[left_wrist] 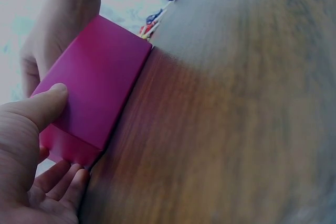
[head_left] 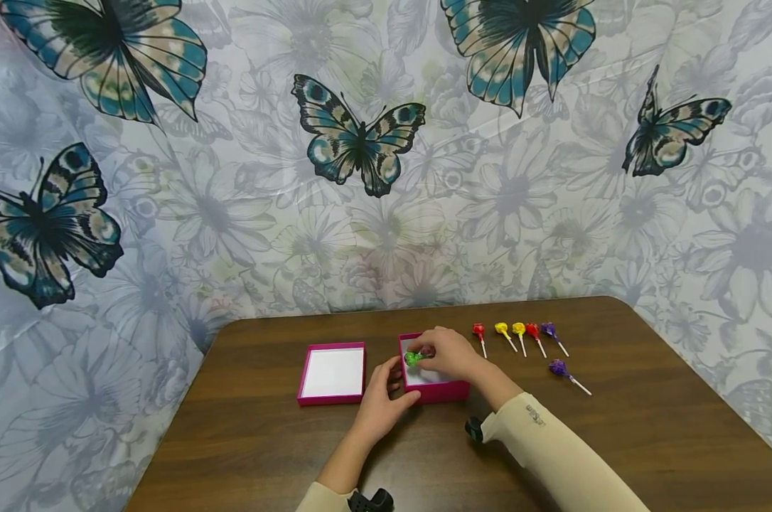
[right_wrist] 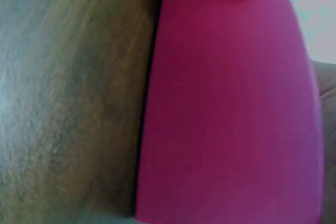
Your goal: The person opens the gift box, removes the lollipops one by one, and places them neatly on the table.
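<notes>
A pink box (head_left: 436, 392) with a white inside stands open-topped on the table. My left hand (head_left: 379, 404) holds its near left corner, the thumb on the front wall and the fingers by the left side, as the left wrist view also shows. Over the box my right hand (head_left: 448, 353) reaches in from the right, its fingertips down inside at a green-wrapped lollipop (head_left: 414, 358). Something dark red shows just under those fingers. The lollipop's stick is hidden by the hand. In the right wrist view the box's pink wall (right_wrist: 226, 103) covers the fingertips.
A pink lid (head_left: 331, 373), white inside, lies left of the box. To the right, red, yellow and purple lollipops (head_left: 519, 329) lie in a row, with another purple lollipop (head_left: 559, 368) nearer. Behind the wooden table (head_left: 264, 441) hangs a butterfly-print cloth (head_left: 386, 249).
</notes>
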Motion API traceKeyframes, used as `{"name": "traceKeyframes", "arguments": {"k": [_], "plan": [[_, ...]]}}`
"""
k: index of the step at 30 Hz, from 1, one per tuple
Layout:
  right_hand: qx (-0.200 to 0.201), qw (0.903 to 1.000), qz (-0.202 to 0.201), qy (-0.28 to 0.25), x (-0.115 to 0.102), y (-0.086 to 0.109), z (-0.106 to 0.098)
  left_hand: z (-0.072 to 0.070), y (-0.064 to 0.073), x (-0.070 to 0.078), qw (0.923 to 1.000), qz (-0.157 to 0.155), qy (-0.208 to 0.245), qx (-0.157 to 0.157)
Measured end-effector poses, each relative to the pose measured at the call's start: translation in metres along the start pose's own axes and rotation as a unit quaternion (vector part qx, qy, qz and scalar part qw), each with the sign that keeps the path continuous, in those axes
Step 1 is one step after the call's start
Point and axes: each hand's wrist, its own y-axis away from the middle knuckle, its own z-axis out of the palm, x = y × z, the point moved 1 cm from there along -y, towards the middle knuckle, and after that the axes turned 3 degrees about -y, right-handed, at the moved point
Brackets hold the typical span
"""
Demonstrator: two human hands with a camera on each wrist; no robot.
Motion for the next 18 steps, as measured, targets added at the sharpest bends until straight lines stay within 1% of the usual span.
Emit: {"name": "traceKeyframes", "arguments": {"k": [4, 9, 12, 18], "plan": [[0.017, 0.9994, -0.014, -0.026, -0.003, 0.001, -0.004, -0.001, -0.001, 0.0, 1.0, -0.003, -0.002, 0.0], [0.044, 0.9982, -0.026, -0.03, -0.005, 0.005, -0.01, 0.0, -0.002, -0.001, 1.0, -0.005, -0.005, 0.002], [0.058, 0.9977, -0.022, -0.029, -0.004, 0.01, -0.013, 0.0, -0.001, -0.001, 1.0, -0.005, -0.007, 0.005], [0.084, 0.9954, 0.004, -0.044, 0.0, 0.022, -0.027, 0.0, -0.001, -0.001, 0.9999, -0.003, -0.015, 0.008]]}}
